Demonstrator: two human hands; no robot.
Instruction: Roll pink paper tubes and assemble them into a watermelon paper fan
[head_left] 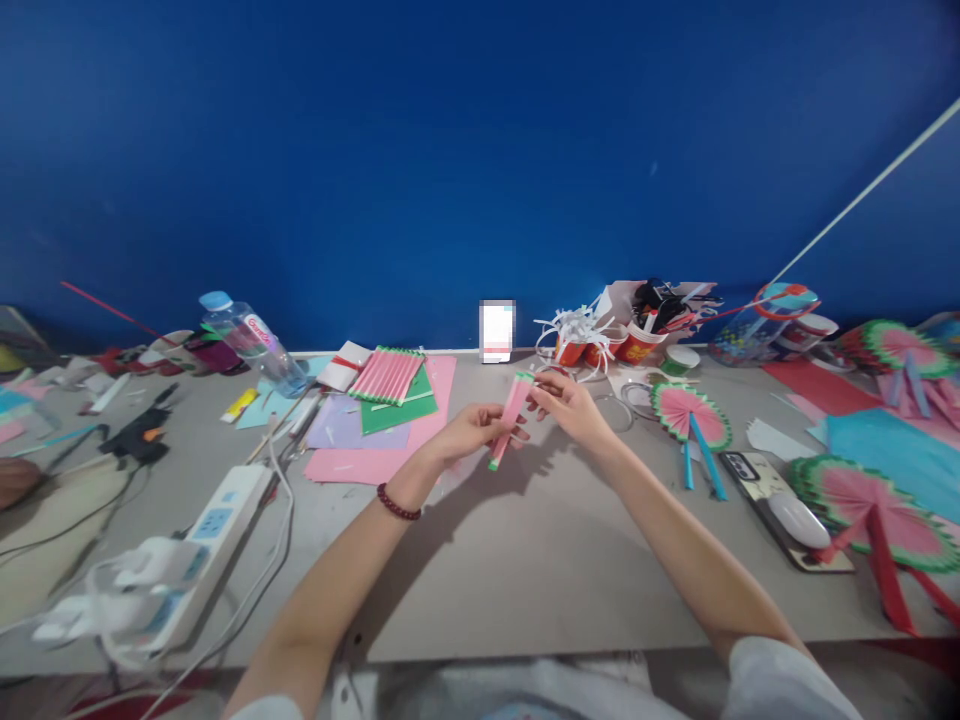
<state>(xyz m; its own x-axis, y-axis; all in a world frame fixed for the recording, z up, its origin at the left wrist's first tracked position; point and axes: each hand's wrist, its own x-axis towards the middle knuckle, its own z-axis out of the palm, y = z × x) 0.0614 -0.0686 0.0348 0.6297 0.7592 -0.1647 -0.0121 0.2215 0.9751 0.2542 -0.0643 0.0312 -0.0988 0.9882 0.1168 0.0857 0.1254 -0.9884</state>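
Observation:
A narrow pink folded paper strip (514,415) with green ends is held up above the middle of the table, tilted with its top to the right. My left hand (480,430), with a dark beaded bracelet on the wrist, is closed around its lower half. At the upper right edge of the strip, the fingers of my right hand (564,402) are bent and pinch the paper; their tips are partly hidden. To the left lies a pleated pink paper (388,375) with green ends, resting on a green sheet (409,410).
Pink paper (349,466) lies under the green sheet. On the left are a bottle (259,345), a power strip (217,550) with cables and a glue gun (142,430). Watermelon-patterned paper fans (694,415), a phone (765,500) carrying a white mouse (799,520), and cups (641,345) stand rightward.

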